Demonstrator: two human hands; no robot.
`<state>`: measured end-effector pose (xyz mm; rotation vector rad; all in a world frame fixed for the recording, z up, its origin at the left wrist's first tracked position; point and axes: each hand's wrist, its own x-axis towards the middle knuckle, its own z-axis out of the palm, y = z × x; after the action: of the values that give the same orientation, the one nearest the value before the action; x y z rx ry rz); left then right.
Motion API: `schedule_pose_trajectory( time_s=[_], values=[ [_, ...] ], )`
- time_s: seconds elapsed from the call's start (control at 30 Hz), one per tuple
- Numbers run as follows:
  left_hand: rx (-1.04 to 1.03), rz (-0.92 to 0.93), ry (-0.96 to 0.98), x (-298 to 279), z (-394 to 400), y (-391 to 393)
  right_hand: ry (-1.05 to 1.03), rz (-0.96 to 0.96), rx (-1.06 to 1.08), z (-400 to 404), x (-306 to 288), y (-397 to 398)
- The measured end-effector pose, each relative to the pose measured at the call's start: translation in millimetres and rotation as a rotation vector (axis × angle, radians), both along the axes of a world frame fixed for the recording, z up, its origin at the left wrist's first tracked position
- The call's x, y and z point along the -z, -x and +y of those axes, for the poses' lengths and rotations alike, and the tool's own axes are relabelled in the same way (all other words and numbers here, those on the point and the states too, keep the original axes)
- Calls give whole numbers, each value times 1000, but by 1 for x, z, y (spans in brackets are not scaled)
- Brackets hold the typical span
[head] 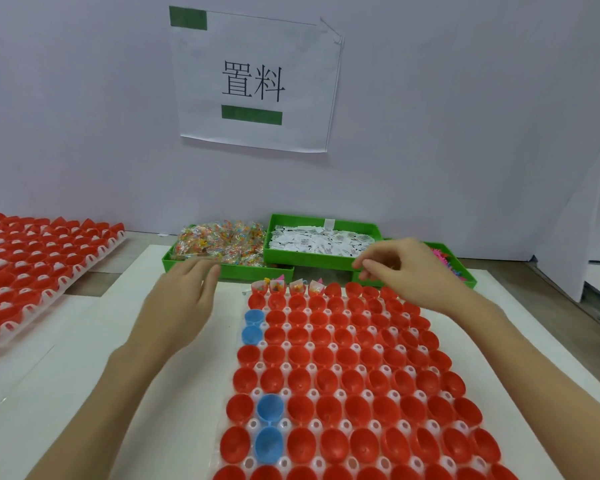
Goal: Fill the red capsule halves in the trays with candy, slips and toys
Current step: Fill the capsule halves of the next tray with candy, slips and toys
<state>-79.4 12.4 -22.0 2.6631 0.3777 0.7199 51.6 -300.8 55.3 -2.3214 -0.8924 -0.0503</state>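
Note:
A clear tray (284,424) in front of me holds rows of empty red capsule halves (326,379) and several blue ones (270,407). Four cups at its far left row (286,287) contain candy, slips and toys. Behind it stand green bins: candy packets (219,245), white paper slips (323,242), and colourful toys (444,259). My left hand (184,299) reaches with straight fingers toward the candy bin's near edge and holds nothing. My right hand (406,268) hovers over the tray's far right corner with fingers curled and thumb near fingertips; whether it pinches something is unclear.
A second tray of red capsule halves (35,268) lies at the far left on the table. A white board (84,358) underlies the work area. A paper sign (253,81) hangs on the white wall behind the bins.

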Motion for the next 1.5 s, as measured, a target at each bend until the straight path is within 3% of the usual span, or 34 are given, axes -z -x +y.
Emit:
schedule_pose_trajectory(
  time_s=[0.2,0.37,0.5,0.7,0.93,1.03,1.17,1.3,1.4,1.5],
  values=[
    [-40,224,-69,28,20,-7,-216,27,50,-45,24,27],
    [-111,212,-103,29,17,-12,-317,39,78,-56,36,38],
    [-120,96,-68,18,3,-26,-359,55,87,-57,39,42],
    [2,168,-256,-6,11,-65,-359,56,87,-55,38,50],
    [-2,159,-334,-24,23,-74,-357,27,133,-60,31,52],
    [-8,72,-377,-22,26,-65,-358,30,136,-61,29,53],
    [38,-224,-228,-20,17,-49,-356,39,144,-62,28,55],
    [37,-473,187,-11,-12,-21,-372,-1,173,-61,26,55],
    [48,-460,530,-1,-35,7,-320,-45,183,-49,24,50],
    [94,-393,690,1,-46,19,-228,-125,178,-29,21,28]
  ],
)
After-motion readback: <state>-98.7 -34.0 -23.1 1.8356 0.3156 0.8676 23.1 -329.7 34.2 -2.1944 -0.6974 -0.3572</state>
